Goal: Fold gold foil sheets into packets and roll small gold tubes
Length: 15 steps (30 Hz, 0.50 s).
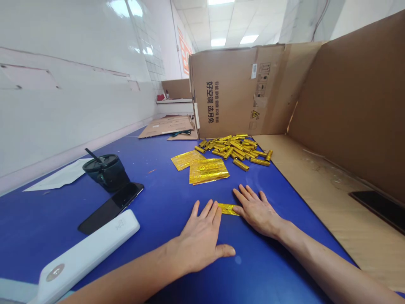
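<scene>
My left hand [201, 238] and my right hand [257, 211] lie flat on the blue table mat [164, 185], fingers spread. Between them sits a small folded strip of gold foil [228, 209], its ends touching my left fingertips and the side of my right hand. Farther ahead, a stack of flat gold foil sheets [207, 171] lies beside a single loose sheet [186, 159]. Behind those is a heap of short rolled gold foil sticks [234, 150].
To the left stand a dark lidded cup with a straw [106, 172], a black smartphone [110, 209], a white power bank [85, 257] and a white paper sheet [60, 175]. A cardboard box panel [237, 90] rises behind the heap. Cardboard [316, 185] lines the right side.
</scene>
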### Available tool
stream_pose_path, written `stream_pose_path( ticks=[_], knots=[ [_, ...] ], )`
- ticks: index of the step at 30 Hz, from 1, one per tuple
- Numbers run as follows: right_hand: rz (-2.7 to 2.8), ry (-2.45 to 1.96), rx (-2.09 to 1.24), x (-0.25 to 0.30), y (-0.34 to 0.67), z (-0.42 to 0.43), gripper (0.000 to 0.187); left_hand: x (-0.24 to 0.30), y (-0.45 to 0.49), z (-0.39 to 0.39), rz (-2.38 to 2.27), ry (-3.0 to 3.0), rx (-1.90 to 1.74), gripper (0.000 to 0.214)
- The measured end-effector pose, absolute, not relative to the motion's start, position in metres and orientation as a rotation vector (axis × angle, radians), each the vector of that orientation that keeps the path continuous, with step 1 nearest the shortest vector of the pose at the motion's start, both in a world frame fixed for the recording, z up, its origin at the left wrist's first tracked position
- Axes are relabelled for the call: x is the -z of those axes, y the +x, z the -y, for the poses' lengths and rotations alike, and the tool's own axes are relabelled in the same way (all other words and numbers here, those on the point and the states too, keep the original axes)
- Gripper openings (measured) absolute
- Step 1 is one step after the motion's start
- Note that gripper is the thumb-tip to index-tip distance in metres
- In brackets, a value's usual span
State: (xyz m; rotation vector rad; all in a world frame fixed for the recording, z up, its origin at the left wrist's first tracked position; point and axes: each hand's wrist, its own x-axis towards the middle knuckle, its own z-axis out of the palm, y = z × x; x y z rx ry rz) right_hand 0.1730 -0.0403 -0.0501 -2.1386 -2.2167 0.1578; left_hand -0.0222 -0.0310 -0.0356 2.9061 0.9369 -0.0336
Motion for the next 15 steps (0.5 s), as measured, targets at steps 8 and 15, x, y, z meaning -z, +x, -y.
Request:
stream_pose_path(
  ticks=[8, 15],
  knots=[
    [2.242, -2.132, -0.179, 0.048, 0.174, 0.041, 0.051, 0.037, 0.022, 0.034, -0.833, 2.813, 0.004, 0.099],
    [2.208, -2.118, -0.184, 0.051, 0.175, 0.040, 0.057, 0.039, -0.014, 0.019, -0.847, 2.859, 0.116, 0.087]
  ],
)
